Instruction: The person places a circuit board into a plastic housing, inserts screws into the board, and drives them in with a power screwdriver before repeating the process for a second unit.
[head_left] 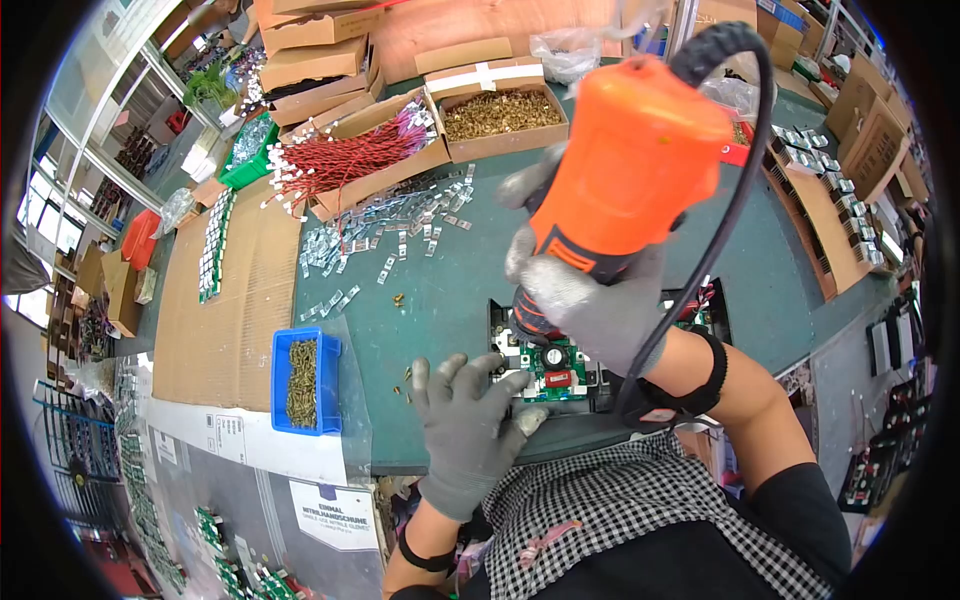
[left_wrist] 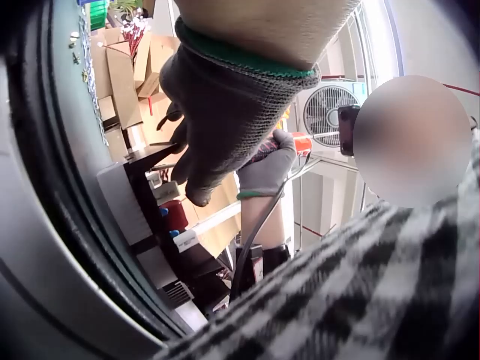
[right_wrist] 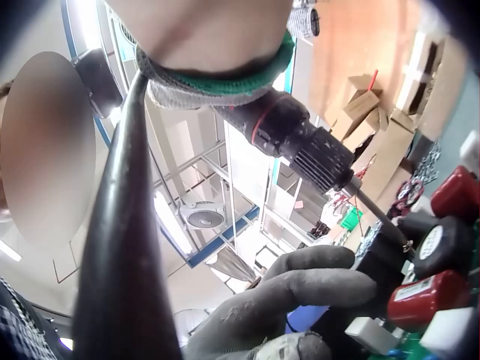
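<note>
An orange and black power screwdriver (head_left: 625, 150) is gripped by the gloved right hand (head_left: 590, 300), its fingers curled round the body. In the right wrist view the driver's bit (right_wrist: 379, 217) points down among the parts of a circuit board. That green board (head_left: 570, 385) with red and black components lies in a black housing (head_left: 722, 315). The gloved left hand (head_left: 470, 425) rests at the housing's left side, fingers spread and slightly bent; in the right wrist view its fingers (right_wrist: 315, 289) lie near the board's edge. Whether they pinch anything is not visible.
A blue tray (head_left: 337, 385) of screws stands left of the left hand, with loose brass screws (head_left: 398, 300) on the green table. Metal strips (head_left: 385, 235), a box of red wires (head_left: 350, 150) and a box of brass parts (head_left: 505, 115) lie further back. A black cable (head_left: 755, 170) arcs beside the right arm.
</note>
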